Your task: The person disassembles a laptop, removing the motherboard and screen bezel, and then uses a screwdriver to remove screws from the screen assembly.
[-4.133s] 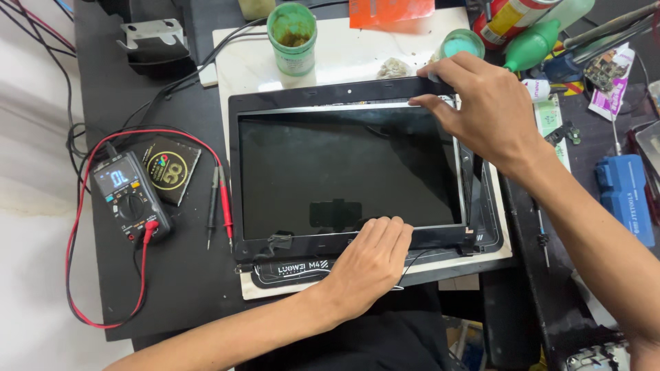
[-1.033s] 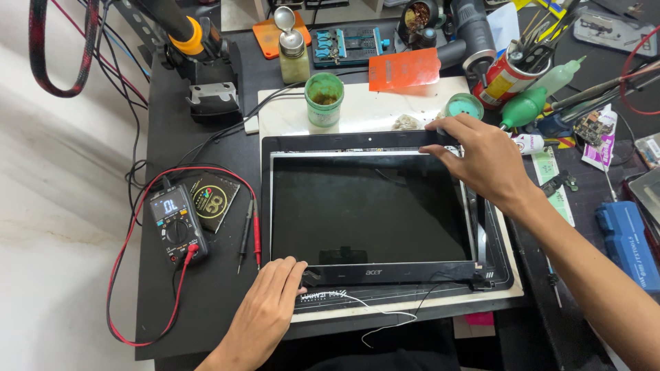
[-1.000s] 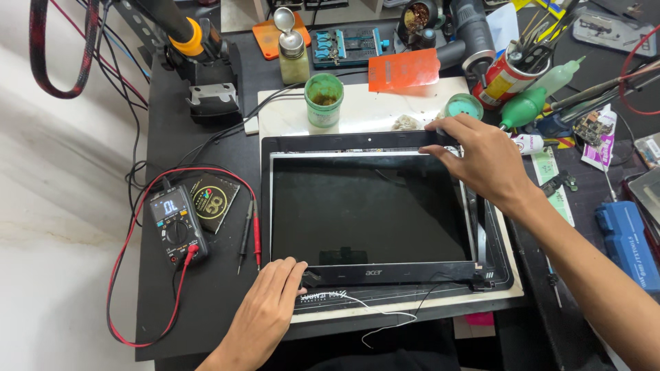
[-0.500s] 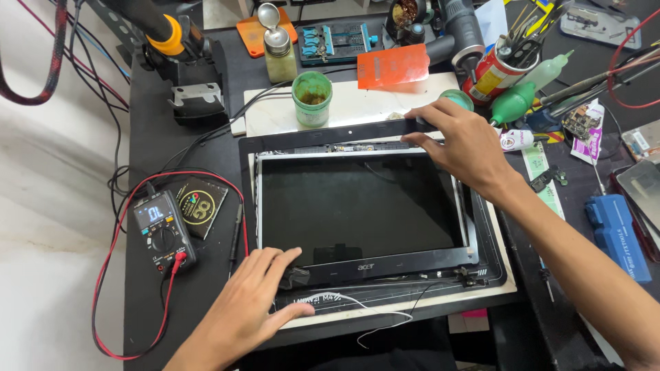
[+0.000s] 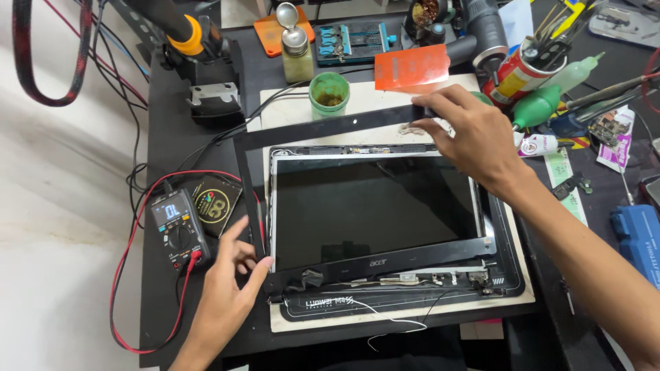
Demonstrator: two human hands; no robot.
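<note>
A: Where's the bezel (image 5: 330, 129) rn?

B: Lifted off the screen (image 5: 375, 209) at the top & left. Top strip runs slanted from upper right down to the left corner, left strip hangs beside the panel's left edge. Bottom strip is on the lower edge of the screen, right side hidden under the arm.

A: Hands?

B: Right hand (image 5: 474, 134) is clamped on the bezel's top right corner, thumb & fingers pinching the strip. Left hand (image 5: 230, 282) is at the bottom left corner, fingers loosely spread, thumb tip touching the bezel's left strip near the corner. Not gripping anything afaict.

A: Screen itself?

B: Flat on the lid (image 5: 505, 275), dark, silver frame showing along top & left. Lid sits on a pale mat (image 5: 405, 319). Loose wires (image 5: 385, 316) below the bottom strip.

A: Other stuff nearby?

B: Multimeter (image 5: 177, 227) w/ red leads just left of the left hand. Green cup (image 5: 328, 95) behind the bezel top, orange card (image 5: 411, 67) near the right hand. Red can (image 5: 515, 74) full of tools & a green bottle (image 5: 543, 103) to the right. Blue box (image 5: 636, 237) at far right edge.
</note>
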